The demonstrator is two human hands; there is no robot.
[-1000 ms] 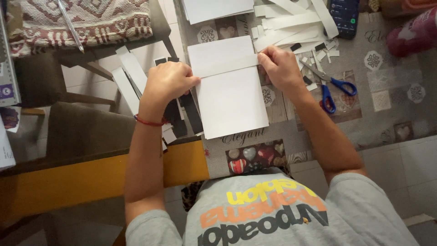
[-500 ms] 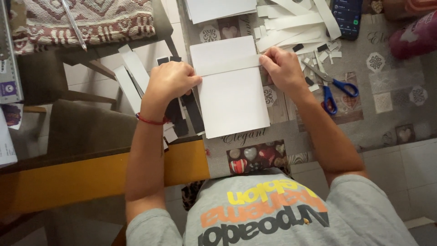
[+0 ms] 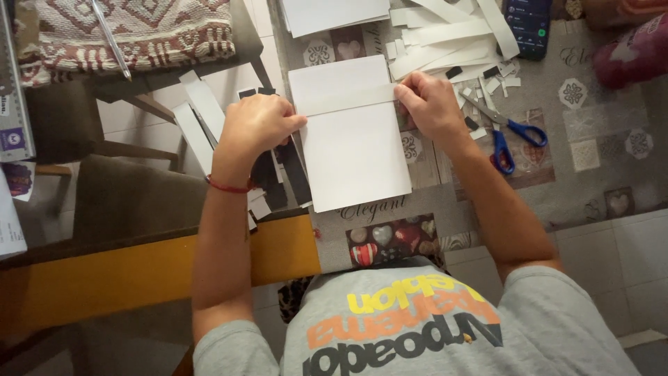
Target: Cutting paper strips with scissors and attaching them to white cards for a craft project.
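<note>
Both hands pinch a white paper strip [image 3: 346,99] laid across a white sheet [image 3: 351,146] on the bench [image 3: 591,188], the left hand [image 3: 256,125] at the strip's nine o'clock end and the right hand [image 3: 430,104] at its three o'clock end. Blue-handled scissors [image 3: 502,132] lie at three o'clock of the right hand, with loose white strips [image 3: 445,35] heaped at twelve o'clock.

Sheet [image 3: 355,150]: matt white paper, smooth, w/ paper strip [image 3: 346,99] across, same stock. Surface [image 3: 591,174] cover: printed oilcloth-like, slight sheen. Scissors [image 3: 502,129]: bright metal blades, glossy blue plastic handles. Cushion [image 3: 139,28]: woven cloth, coarse. Phone [image 3: 527,24]: glossy glass. Wristband [image 3: 228,186]: red cord. Pen [image 3: 110,38]: shiny, material unclear.
</note>
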